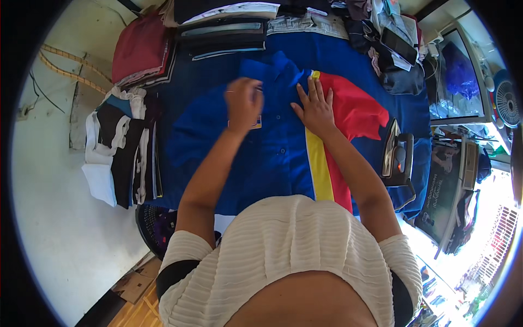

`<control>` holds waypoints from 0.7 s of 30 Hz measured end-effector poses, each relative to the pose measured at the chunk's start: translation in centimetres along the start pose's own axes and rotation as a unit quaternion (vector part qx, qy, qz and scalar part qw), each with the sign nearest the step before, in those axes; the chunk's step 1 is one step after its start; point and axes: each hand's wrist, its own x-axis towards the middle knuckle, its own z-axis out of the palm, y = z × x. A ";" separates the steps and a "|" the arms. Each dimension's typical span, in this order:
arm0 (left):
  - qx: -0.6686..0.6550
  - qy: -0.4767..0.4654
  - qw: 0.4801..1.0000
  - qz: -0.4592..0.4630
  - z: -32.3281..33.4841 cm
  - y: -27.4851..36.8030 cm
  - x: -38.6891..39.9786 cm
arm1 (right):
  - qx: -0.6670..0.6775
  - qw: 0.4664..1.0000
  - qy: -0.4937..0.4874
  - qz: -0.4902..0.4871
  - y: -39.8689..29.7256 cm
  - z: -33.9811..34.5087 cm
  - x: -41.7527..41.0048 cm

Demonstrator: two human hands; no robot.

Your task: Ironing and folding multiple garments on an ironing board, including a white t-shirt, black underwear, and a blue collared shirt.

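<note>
A short-sleeved button shirt (261,163) in blue, yellow and red lies spread in front of me, its collar (282,67) at the far end. My left hand (245,104) is over the blue side near a small patch (256,122). Its fingers look curled, but motion blur hides whether they grip anything. Flat on the yellow and red side, near the shoulder, rests my right hand (315,105), fingers spread and holding nothing. An electric iron (398,159) with a small orange light stands to the right of the red sleeve (355,110).
Blue cloth (327,47) covers the work surface. Folded clothes (141,49) are stacked at the far left, with more garments (122,151) at the left edge. A phone (398,47) lies on clothes at the far right. Past the right edge are a glass-fronted cabinet (459,77) and a fan (506,98).
</note>
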 end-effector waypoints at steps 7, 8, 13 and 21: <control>0.302 -0.031 0.937 -0.175 -12.6 -13.9 -4.8 | 0.165 0.977 -0.095 0.092 -1.6 1.6 6.1; 0.248 -0.080 0.930 -0.260 -14.0 -14.4 -5.8 | 0.243 0.962 -0.081 0.099 -2.0 2.5 7.5; 0.163 -0.199 0.880 -0.399 -16.2 -12.1 -7.7 | 0.469 0.813 -0.221 0.264 -6.2 6.2 13.9; 0.242 -0.072 0.889 -0.382 -16.0 -12.8 -9.5 | 0.443 0.819 -0.181 0.316 -6.5 11.0 13.1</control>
